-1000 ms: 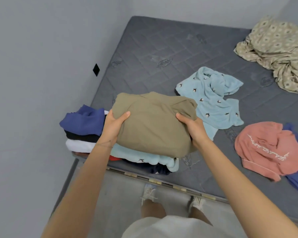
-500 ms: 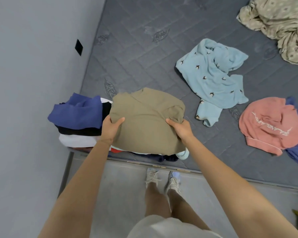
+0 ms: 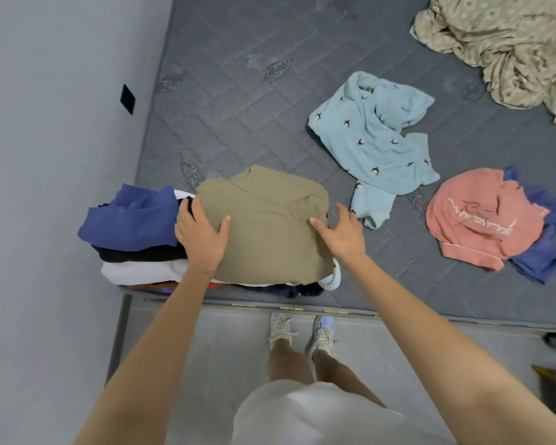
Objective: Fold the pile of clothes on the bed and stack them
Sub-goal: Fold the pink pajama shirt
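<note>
The person wears a pale, off-white garment (image 3: 302, 415) at the waist; shorts or skirt, I cannot tell. The arms (image 3: 161, 332) are bare down to the left hand (image 3: 203, 234) and the right hand (image 3: 342, 234). The sneakers (image 3: 280, 327) are light, with whitish laces; the right one has a bluish toe.

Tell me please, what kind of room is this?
Probably a bedroom. A bare mattress lies against the wall, a pale blue garment and a pink garment lie loose on it, and a crumpled sheet sits at its far right.
</note>
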A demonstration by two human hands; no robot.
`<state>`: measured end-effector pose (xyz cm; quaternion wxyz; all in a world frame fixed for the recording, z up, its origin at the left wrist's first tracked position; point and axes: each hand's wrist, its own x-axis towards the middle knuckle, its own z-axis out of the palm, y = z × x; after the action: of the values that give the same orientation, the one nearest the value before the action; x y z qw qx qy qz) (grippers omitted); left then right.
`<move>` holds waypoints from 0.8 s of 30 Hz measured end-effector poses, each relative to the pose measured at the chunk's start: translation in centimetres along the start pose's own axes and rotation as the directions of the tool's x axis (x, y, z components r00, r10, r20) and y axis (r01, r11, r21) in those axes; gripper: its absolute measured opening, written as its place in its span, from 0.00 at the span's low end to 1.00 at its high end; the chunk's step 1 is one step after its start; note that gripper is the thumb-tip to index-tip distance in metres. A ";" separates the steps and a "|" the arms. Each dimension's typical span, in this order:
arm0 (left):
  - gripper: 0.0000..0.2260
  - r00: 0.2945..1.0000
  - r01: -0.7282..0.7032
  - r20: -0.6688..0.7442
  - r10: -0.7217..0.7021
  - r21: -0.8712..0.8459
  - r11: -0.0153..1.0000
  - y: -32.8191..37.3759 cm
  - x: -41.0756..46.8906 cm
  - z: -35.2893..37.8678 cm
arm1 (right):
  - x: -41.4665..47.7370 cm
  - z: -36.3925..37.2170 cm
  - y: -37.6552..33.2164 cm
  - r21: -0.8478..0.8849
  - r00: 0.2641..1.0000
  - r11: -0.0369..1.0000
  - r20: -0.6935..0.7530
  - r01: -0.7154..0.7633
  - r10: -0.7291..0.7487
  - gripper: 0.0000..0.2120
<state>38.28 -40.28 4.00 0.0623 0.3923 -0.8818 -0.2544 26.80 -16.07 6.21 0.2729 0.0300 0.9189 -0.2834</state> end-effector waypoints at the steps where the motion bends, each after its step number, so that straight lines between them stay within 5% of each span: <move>1: 0.32 0.997 -0.071 0.006 0.071 0.039 0.997 0.6 -0.1 0.1 | -0.3 -0.5 0.2 -0.051 0.999 0.998 -0.017 0.029 -0.030 0.37; 6: 0.30 0.938 -0.330 0.159 0.307 0.144 0.933 5.0 -0.9 0.8 | -1.4 -3.5 2.1 -0.278 0.984 0.952 -0.084 0.130 -0.159 0.37; 13: 0.28 0.819 -0.551 0.319 0.477 0.207 0.808 12.8 -3.5 3.3 | -2.3 -8.7 7.0 -0.357 0.973 0.928 -0.154 0.105 -0.169 0.35; 24: 0.30 0.739 -0.641 0.399 0.543 0.170 0.748 29.0 -14.9 13.3 | -2.5 -20.5 22.4 -0.308 0.971 0.950 -0.207 0.052 -0.120 0.36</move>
<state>25.22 -7.84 8.27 -0.0646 0.0450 -0.9861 -0.1466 23.64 13.93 10.39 0.1564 -0.0205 0.9765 -0.1471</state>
